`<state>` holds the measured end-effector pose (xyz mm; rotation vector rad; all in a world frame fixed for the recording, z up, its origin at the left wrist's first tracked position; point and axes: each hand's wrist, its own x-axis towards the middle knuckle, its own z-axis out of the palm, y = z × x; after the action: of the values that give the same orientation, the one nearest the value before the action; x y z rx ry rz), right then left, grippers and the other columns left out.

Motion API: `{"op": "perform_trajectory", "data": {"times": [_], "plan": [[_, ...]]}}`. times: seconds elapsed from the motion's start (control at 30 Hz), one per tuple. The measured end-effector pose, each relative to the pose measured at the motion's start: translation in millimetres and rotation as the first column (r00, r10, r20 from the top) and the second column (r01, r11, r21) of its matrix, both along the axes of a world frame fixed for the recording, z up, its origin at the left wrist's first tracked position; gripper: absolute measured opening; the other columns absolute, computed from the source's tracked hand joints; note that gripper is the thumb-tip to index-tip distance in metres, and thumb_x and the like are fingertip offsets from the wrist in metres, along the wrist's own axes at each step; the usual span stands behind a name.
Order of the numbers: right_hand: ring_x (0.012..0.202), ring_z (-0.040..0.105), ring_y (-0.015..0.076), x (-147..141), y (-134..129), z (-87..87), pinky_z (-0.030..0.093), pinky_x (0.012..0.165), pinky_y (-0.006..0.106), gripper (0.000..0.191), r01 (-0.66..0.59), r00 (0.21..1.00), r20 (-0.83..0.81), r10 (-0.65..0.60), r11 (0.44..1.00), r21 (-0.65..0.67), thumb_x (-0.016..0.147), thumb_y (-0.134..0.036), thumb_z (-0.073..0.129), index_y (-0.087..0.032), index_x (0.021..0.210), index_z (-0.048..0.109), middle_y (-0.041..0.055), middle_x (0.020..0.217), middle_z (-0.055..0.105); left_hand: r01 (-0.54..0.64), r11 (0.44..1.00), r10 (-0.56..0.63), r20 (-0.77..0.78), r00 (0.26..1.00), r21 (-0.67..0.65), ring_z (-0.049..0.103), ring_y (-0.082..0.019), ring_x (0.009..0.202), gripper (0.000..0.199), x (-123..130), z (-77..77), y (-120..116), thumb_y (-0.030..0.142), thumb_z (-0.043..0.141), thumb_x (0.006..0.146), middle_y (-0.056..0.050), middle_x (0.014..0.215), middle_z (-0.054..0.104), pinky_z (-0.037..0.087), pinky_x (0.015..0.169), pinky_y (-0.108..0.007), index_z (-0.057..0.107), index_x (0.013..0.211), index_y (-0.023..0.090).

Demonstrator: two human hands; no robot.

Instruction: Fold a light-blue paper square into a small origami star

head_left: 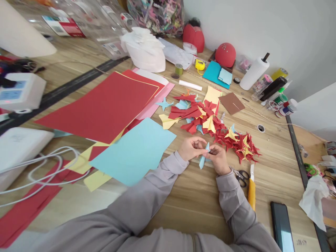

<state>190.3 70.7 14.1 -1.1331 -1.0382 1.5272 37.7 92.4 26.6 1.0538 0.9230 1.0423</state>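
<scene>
Between my two hands is a small folded piece of light blue paper, narrow and pointed at its ends. My left hand pinches it from the left with thumb and fingers. From the right, my right hand grips the same piece; its fingertips partly cover the folds. Just beyond the hands lies a pile of folded paper pieces in red, yellow and blue, many with star-like points. A large light blue sheet rests left of my left hand, beside a big red sheet.
Black-handled scissors and a yellow-handled cutter lie right of my right forearm. A phone is at the lower right. White cables loop at the left. A yellow tape measure, tissues and bottles stand at the back.
</scene>
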Motion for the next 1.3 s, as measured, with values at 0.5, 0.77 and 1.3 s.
{"op": "perform_trajectory", "data": {"times": [0.5,0.77,1.3], "plan": [[0.051,0.055,0.0091,-1.1,-0.4,5.2,0.045,0.052,0.023,0.032,-0.056,0.998,0.025,0.057,0.998,-0.028,0.047,-0.028,0.087,-0.019,0.060,0.059,-0.0042,0.058,0.064,-0.075,0.996,0.073,0.034,0.997,0.047,0.058,-0.010,0.053,0.036,4.8,-2.7,-2.2,0.025,0.085,0.049,0.000,0.060,0.064,0.048,0.052,-0.022,0.066,0.077,0.013],[0.048,0.052,0.0090,-1.2,-0.6,6.4,0.044,0.049,0.023,0.034,-0.028,0.998,0.053,0.028,1.000,-0.013,0.047,-0.031,0.087,-0.019,0.061,0.057,-0.0048,0.056,0.062,-0.052,0.997,0.060,0.133,0.989,-0.061,0.061,-0.013,0.054,0.042,6.5,-3.4,0.9,0.029,0.087,0.044,0.000,0.061,0.068,0.053,0.056,-0.027,0.065,0.075,0.013],[0.051,0.053,0.0085,3.0,-1.3,3.0,0.044,0.049,0.021,0.029,-0.046,0.999,0.024,0.046,0.999,-0.010,0.056,-0.027,0.084,-0.019,0.068,0.059,-0.0048,0.061,0.063,-0.160,0.987,0.159,0.058,0.986,0.003,0.063,-0.014,0.059,0.032,8.2,-4.4,1.1,0.027,0.083,0.051,-0.002,0.064,0.069,0.052,0.059,-0.026,0.068,0.076,0.015]]}}
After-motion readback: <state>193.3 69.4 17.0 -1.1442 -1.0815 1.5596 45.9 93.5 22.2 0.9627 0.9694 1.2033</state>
